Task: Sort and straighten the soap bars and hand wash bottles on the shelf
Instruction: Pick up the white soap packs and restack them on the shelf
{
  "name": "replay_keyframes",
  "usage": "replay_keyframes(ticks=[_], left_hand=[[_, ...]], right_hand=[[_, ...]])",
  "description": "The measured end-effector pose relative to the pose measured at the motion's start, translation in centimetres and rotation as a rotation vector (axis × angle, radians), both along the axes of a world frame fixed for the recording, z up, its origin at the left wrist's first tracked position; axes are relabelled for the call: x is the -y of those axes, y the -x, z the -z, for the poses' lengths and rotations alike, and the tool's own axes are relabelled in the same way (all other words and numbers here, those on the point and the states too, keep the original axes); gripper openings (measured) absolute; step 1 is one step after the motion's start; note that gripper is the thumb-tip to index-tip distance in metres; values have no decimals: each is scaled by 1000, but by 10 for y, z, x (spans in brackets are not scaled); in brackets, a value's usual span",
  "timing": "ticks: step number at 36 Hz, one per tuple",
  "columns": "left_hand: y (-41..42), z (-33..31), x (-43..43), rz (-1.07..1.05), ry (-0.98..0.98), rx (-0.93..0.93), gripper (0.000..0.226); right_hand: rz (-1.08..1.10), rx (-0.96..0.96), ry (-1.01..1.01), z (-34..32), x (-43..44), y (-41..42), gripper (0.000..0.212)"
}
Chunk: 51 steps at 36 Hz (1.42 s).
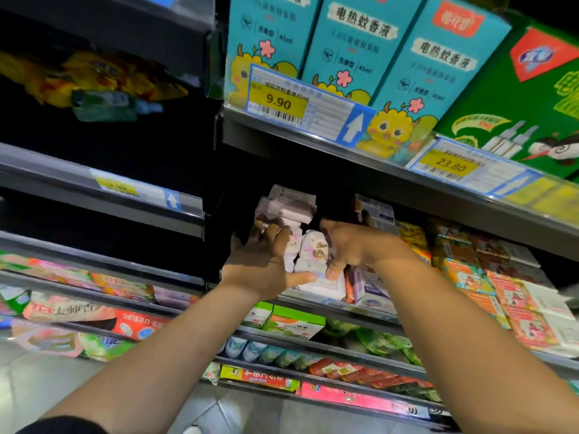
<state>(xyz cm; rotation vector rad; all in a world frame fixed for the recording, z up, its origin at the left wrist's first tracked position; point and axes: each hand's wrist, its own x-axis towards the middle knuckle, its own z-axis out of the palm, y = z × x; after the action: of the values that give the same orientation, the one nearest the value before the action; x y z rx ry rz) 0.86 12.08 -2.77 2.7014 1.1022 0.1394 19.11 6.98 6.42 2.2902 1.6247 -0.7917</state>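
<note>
Both of my hands are raised to a stack of pale pink and white wrapped soap bars [308, 255] at the front of a middle shelf [316, 300]. My left hand [263, 261] grips the stack from its left side, thumb under the lower bars. My right hand [347, 245] grips it from the right, fingers curled over the packs. More pink soap packs [289, 203] are piled behind and above, further back on the same shelf. No hand wash bottles are plainly visible.
To the right lie white-purple boxes [369, 286] and orange and yellow packs [470, 274]. The shelf above holds teal boxes [360, 48] and a green box [532, 98] with price tags [277, 101]. Lower shelves carry green boxes [291, 321] and assorted packets.
</note>
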Motion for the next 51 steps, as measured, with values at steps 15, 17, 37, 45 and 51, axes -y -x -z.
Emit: replay_keyframes(ticks=[15,17,37,45,51], left_hand=[[-1,-4,-2,-6,84,24,100],[-2,-5,-3,-8,111,12,101],[18,-13,39,311,-9,828,91],[2,-30,46,530,109,820,49],[3,-37,57,298,579,944,38]], right_hand=[[8,-30,-407,9,28,-4,50],[53,-101,-543,8,39,-2,44],[767,-1040,-1071,12,121,52,15],[952,-1355,-801,5,140,51,35],[815,-1381,-741,7,144,47,71]])
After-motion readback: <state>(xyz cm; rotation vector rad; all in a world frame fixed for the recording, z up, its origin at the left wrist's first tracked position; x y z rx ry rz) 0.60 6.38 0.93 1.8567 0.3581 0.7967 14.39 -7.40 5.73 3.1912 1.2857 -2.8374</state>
